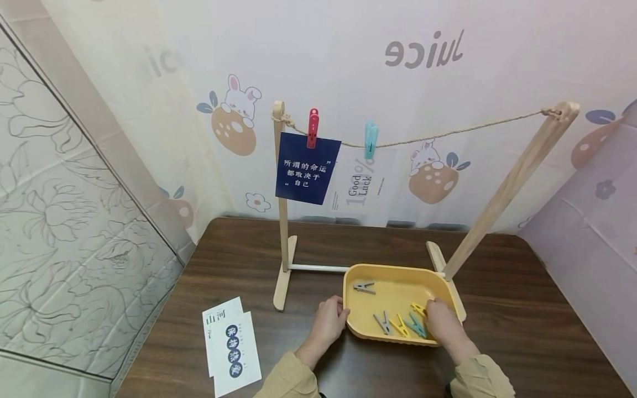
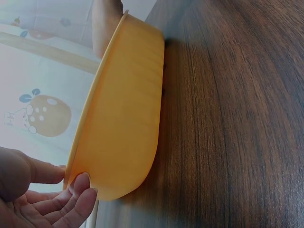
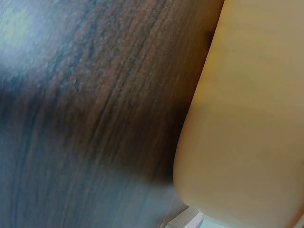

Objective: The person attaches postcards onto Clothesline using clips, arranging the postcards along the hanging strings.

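Note:
A yellow plastic tray (image 1: 398,270) stands on the table with several clothespins in it: grey (image 1: 365,287), yellow (image 1: 400,325) and light blue (image 1: 417,325). My left hand (image 1: 329,320) grips the tray's left rim, its thumb and fingers on either side of the edge in the left wrist view. Over the tray's right side, my right hand (image 1: 443,323) reaches in beside another yellow clothespin (image 1: 419,309). Its fingertips are hidden, so whether it pinches that clothespin is unclear. The right wrist view shows only the tray's outer wall (image 3: 242,118) and the table.
Behind the tray, a wooden stand (image 1: 512,182) carries a twine line (image 1: 458,132). A red clothespin (image 1: 312,128) holds a dark blue card (image 1: 307,168) there; a light blue clothespin (image 1: 370,140) holds a pale card (image 1: 363,185). White printed cards (image 1: 236,354) lie at the left.

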`<control>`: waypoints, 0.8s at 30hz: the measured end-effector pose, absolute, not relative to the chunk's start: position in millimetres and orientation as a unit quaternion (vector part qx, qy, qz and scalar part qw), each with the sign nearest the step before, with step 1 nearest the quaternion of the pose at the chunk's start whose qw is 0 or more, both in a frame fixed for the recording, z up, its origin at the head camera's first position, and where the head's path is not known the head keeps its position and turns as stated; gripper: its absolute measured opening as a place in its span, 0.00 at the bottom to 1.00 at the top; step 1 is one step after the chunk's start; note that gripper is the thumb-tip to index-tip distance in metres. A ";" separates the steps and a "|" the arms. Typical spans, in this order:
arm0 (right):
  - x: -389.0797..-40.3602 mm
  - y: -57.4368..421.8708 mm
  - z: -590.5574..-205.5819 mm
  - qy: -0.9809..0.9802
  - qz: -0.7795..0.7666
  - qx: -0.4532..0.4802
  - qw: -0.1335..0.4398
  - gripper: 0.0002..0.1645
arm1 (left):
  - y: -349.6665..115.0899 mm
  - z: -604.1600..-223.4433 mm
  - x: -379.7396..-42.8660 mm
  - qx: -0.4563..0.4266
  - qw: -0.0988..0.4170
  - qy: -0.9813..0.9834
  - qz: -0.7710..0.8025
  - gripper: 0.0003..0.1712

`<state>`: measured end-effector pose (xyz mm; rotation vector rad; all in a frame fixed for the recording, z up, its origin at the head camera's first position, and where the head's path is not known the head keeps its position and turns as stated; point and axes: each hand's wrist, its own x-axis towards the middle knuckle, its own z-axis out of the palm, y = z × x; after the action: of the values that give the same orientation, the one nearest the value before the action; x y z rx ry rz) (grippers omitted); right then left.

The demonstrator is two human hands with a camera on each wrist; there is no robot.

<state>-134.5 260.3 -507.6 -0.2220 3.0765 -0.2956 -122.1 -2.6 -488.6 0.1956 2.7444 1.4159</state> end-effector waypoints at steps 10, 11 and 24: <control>-131.3 256.6 -496.5 0.994 -0.066 -0.079 0.037 0.08 | -2.5 -488.5 -122.1 0.065 0.025 0.882 0.466 0.10; -131.1 256.2 -495.9 0.994 -0.067 -0.078 0.040 0.08 | -2.4 -488.7 -122.1 0.066 0.025 0.882 0.466 0.10; -128.7 254.1 -490.4 0.994 -0.072 -0.052 0.069 0.04 | -1.4 -489.4 -122.1 0.062 0.026 0.882 0.466 0.10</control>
<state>-128.7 254.1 -490.4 -0.1557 2.9915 -0.2172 -122.1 -1.4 -489.4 0.1906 2.7273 1.4399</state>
